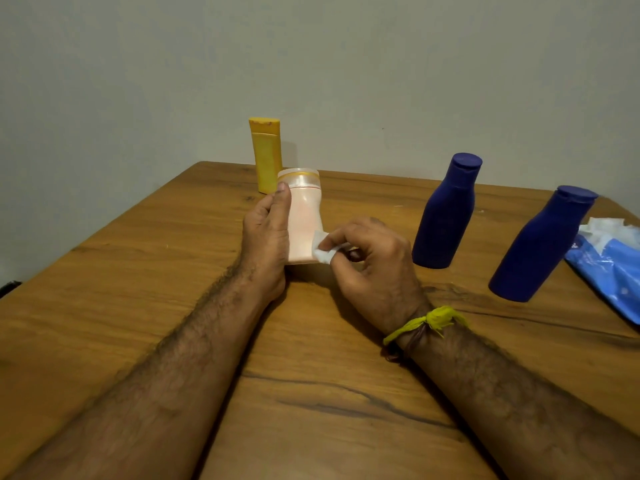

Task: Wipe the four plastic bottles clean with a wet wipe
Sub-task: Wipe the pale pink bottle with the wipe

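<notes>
Looks like a room at home: my wood-grain bench (311, 393) against a plain painted wall (346, 64), wet-wipe pack (609, 268) at 3 o'clock.

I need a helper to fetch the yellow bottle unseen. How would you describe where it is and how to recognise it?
Find the far edge of the wooden table, by the wall. The yellow bottle stands upright there, just behind the pale pink bottle the left hand grips. It is the only yellow one, tall and straight-sided.
</notes>
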